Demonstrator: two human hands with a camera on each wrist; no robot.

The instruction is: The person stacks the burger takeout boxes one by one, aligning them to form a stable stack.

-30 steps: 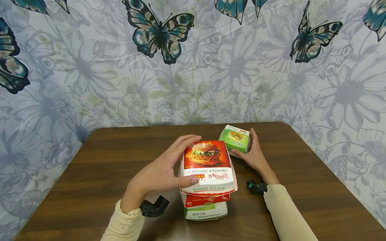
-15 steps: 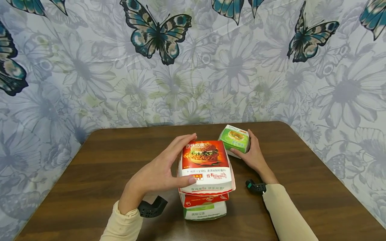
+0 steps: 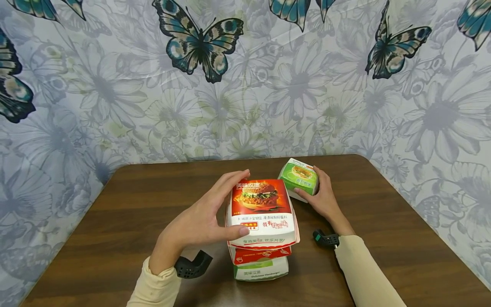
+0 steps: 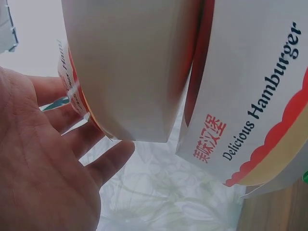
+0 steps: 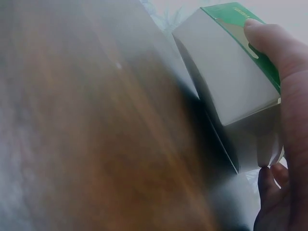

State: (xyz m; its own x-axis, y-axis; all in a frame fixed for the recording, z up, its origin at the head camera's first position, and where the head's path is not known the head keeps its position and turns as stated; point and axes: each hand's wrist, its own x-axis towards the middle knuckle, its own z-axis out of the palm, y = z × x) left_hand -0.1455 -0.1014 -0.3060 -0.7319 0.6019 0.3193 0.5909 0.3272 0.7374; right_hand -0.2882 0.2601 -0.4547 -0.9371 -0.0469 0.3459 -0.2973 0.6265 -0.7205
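Observation:
A stack of cardboard burger boxes stands in the middle in the head view. On top is a red-and-white burger box (image 3: 264, 213) with a burger picture, above a red box (image 3: 262, 254) and a green-and-white box (image 3: 261, 269). My left hand (image 3: 199, 219) holds the top box, thumb at its near left edge and fingers along its far left side. In the left wrist view, two box walls (image 4: 130, 72) fan apart beside the fingers. Behind the stack, my right hand (image 3: 322, 194) grips a small green burger box (image 3: 301, 177), which is tilted; its thumb presses the printed green face.
The brown wooden table (image 3: 153, 204) extends around the stack, its far edge just behind the green box. A wall covering (image 3: 299, 106) with flowers and butterflies rises behind. Dark bands (image 3: 193, 264) sit on both wrists.
The head view has shifted slightly. The fingers of the right hand have moved a little on the small green box, which has turned slightly. The left hand keeps its place on the stack.

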